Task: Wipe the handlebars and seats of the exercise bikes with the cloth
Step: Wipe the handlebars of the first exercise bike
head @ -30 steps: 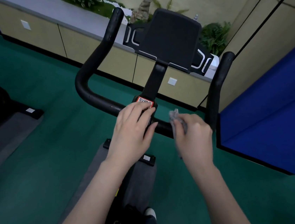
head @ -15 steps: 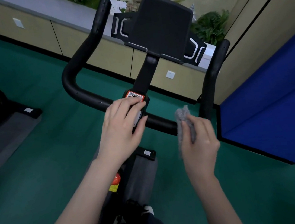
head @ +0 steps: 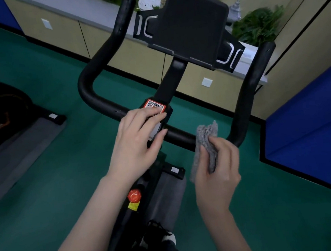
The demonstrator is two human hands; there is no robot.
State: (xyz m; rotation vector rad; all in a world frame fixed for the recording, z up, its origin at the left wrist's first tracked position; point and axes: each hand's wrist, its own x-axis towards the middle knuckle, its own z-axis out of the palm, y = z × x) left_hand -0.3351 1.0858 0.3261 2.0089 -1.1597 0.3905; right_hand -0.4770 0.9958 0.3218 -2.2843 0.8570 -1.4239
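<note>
The handlebar stage of the task looks to be in hand: the right hand (head: 217, 173) has its grip closed on a folded grey cloth (head: 205, 141), whose upper edge sits against the near crossbar of the black handlebar (head: 182, 136), just inside its right bend. The left hand (head: 135, 141) rests on the centre clamp with fingers loosely curled over it and nothing held, partly covering a red-bordered QR sticker (head: 155, 105). The next move probably calls for wrapping the cloth around the tube and sliding it along the bar and up the right horn (the seat is out of view, so I judge it undone). The bar is a matte, rounded tube bent into 2 upturned horns; the cloth looks nubbly and soft; a flat black tablet holder (head: 192, 27) stands above.
</note>
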